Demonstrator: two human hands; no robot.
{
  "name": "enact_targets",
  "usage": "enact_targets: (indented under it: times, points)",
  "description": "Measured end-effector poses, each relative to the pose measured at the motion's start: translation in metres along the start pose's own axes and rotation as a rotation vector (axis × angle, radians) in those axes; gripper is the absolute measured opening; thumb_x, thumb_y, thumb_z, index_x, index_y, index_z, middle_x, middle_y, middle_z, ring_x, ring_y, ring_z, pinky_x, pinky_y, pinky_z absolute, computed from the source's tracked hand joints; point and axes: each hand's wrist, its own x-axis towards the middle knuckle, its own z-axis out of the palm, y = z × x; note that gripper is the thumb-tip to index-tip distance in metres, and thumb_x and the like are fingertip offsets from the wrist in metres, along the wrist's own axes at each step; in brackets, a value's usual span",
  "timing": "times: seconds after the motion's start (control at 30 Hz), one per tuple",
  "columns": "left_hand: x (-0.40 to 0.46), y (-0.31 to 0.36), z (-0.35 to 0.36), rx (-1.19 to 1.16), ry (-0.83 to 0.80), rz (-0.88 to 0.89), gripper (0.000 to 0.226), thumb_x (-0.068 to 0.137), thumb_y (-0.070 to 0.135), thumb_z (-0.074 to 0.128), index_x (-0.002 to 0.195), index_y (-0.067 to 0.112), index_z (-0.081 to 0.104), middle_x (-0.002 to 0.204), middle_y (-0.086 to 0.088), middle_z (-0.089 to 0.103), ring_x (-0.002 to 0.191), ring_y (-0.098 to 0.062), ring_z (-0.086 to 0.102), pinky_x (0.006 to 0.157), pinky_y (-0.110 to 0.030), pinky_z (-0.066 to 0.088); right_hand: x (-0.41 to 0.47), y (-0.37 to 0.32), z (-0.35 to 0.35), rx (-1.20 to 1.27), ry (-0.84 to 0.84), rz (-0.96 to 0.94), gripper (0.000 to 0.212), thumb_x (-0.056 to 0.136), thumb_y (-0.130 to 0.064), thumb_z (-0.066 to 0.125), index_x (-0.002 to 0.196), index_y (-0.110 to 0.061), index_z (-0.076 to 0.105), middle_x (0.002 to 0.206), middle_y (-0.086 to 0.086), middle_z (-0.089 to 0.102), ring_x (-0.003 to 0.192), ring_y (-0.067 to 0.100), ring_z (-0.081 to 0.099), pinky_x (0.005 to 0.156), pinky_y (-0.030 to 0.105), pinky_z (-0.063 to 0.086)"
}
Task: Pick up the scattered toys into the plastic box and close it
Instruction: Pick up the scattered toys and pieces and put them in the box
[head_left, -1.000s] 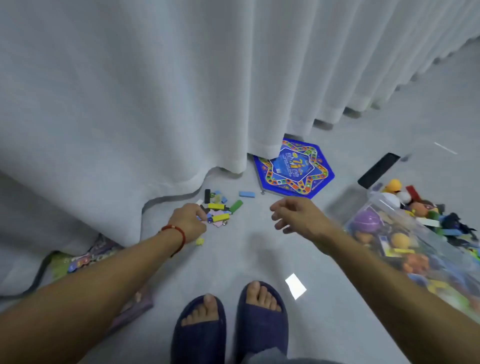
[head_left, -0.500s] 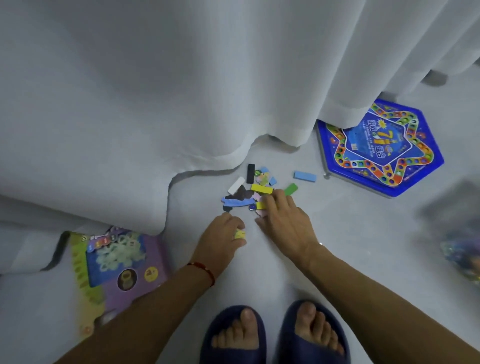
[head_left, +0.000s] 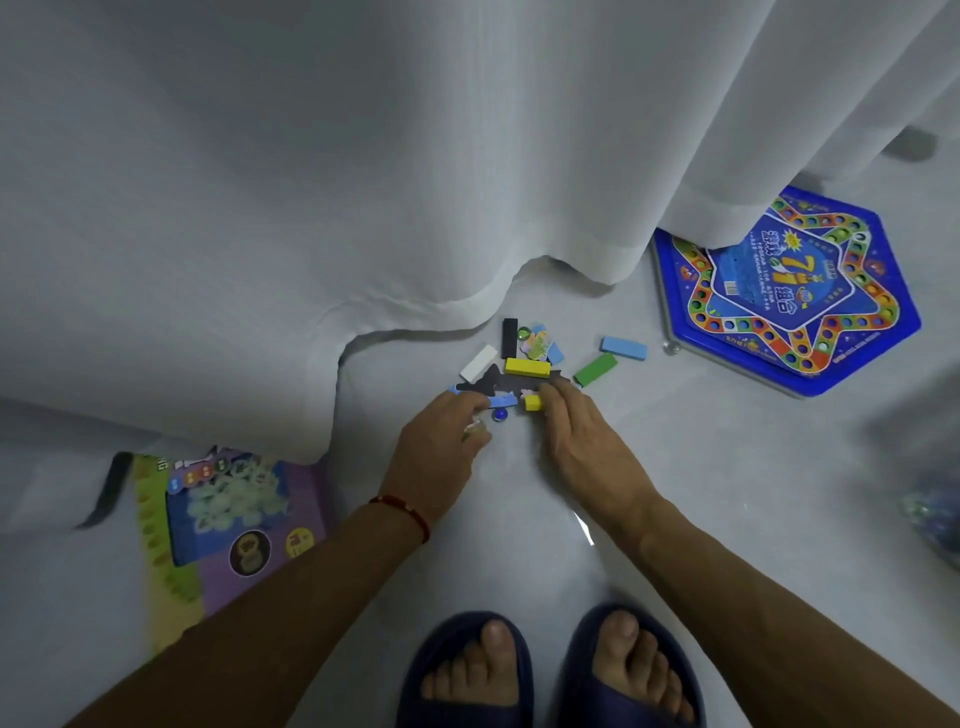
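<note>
Grey floor is running under a long white curtain (head_left: 311, 208), and a small heap of toy pieces (head_left: 524, 364) is lying just below the curtain's hem: a yellow block (head_left: 527, 367), a white block (head_left: 478, 362), a black block (head_left: 509, 338), a green block (head_left: 595, 370) and a light blue block (head_left: 624, 347) a little apart to the right.

Both hands are reaching into the near edge of the heap. The left hand (head_left: 441, 447) is curling its fingers around something small and pale, though what exactly I cannot tell. The right hand (head_left: 576, 431) is lying fairly flat, fingertips touching the pieces beside a short yellow piece (head_left: 533, 402); a blue marble (head_left: 500, 414) is sitting between the hands.

This looks like the gathering step, with much scattered. The plastic box (head_left: 930, 514) is only a blur at the right edge, well apart, so the next move is probably calling for scooping a handful and carrying it rightward.
</note>
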Motion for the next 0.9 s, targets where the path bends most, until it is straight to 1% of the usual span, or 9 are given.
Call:
enact_targets:
  times: [0.1,0.2,0.27,0.37,0.47,0.67,0.77,0.83,0.9]
  points:
    - [0.002,0.012,-0.001,-0.095,0.081,-0.051,0.009,0.083,0.015,0.069,0.092,0.016,0.071,0.089,-0.001,0.065,0.083,-0.013,0.059,0.074,-0.018,0.041,0.002,-0.002,-0.02,0.234,0.078,0.103,0.052,0.094,-0.002,0.059,0.143,-0.004,0.043,0.131,0.019,0.054,0.117,0.029,0.057,0.104,0.032,0.043]
    - [-0.003,0.03,-0.002,-0.278,0.13,-0.194,0.005,0.084,0.015,0.069,0.086,0.016,0.073,0.079,0.003,0.067,0.072,-0.009,0.061,0.069,-0.014,0.047,-0.003,-0.008,-0.051,0.49,0.199,0.384,0.037,0.104,-0.011,0.042,0.142,-0.012,0.045,0.125,0.011,0.058,0.109,0.019,0.056,0.098,0.023,0.04]
    - [-0.007,0.048,-0.004,-0.448,0.081,-0.336,0.006,0.087,0.018,0.067,0.089,0.016,0.073,0.072,0.0,0.068,0.061,-0.009,0.062,0.064,-0.022,0.053,-0.015,-0.012,-0.074,0.719,0.294,0.606,0.027,0.107,-0.018,0.036,0.126,-0.018,0.055,0.099,0.007,0.067,0.083,0.011,0.061,0.079,0.025,0.047]
    - [-0.013,0.092,-0.012,-0.651,-0.043,-0.436,0.009,0.089,0.012,0.065,0.097,0.011,0.071,0.078,-0.011,0.069,0.06,-0.013,0.064,0.062,-0.027,0.056,-0.051,-0.007,-0.114,1.219,0.352,0.906,0.03,0.109,-0.015,0.034,0.111,-0.009,0.063,0.073,0.006,0.06,0.054,0.007,0.049,0.054,0.02,0.043]
    - [-0.005,0.147,-0.027,-0.806,-0.188,-0.4,0.016,0.088,0.001,0.063,0.103,0.004,0.067,0.082,-0.014,0.068,0.062,-0.018,0.064,0.06,-0.026,0.056,-0.096,0.013,-0.152,1.279,0.414,0.995,0.032,0.104,-0.01,0.037,0.098,0.007,0.064,0.065,0.011,0.048,0.053,0.014,0.037,0.044,0.02,0.033]
    - [-0.015,0.334,-0.032,-0.981,-0.691,-0.229,0.016,0.087,-0.012,0.054,0.1,-0.004,0.059,0.098,-0.025,0.059,0.075,-0.03,0.063,0.07,-0.033,0.061,-0.199,0.083,-0.28,1.187,0.985,1.165,0.026,0.104,-0.011,0.041,0.097,0.003,0.061,0.079,0.023,0.066,0.052,0.017,0.06,0.05,0.028,0.047]
    - [-0.029,0.416,-0.025,-1.095,-0.939,-0.233,0.018,0.093,0.001,0.049,0.11,0.0,0.052,0.109,-0.021,0.052,0.097,-0.032,0.06,0.093,-0.039,0.055,-0.236,0.117,-0.33,1.269,1.098,1.245,0.025,0.105,-0.016,0.049,0.109,0.005,0.06,0.105,0.018,0.067,0.078,0.023,0.066,0.051,0.008,0.041]
    - [-0.033,0.45,-0.024,-1.09,-1.031,-0.218,0.03,0.094,0.005,0.047,0.123,-0.003,0.047,0.128,-0.025,0.047,0.12,-0.036,0.052,0.106,-0.042,0.044,-0.253,0.134,-0.347,1.43,1.217,1.259,0.037,0.105,-0.017,0.048,0.128,0.012,0.05,0.116,0.016,0.061,0.08,0.034,0.065,0.05,0.013,0.046]
    - [-0.035,0.463,-0.027,-1.044,-1.041,-0.167,0.025,0.093,0.002,0.046,0.117,-0.006,0.049,0.13,-0.025,0.045,0.116,-0.033,0.052,0.108,-0.045,0.042,-0.26,0.14,-0.354,1.49,1.304,1.314,0.043,0.104,-0.018,0.044,0.136,0.011,0.043,0.128,0.026,0.056,0.087,0.038,0.069,0.069,0.031,0.06]
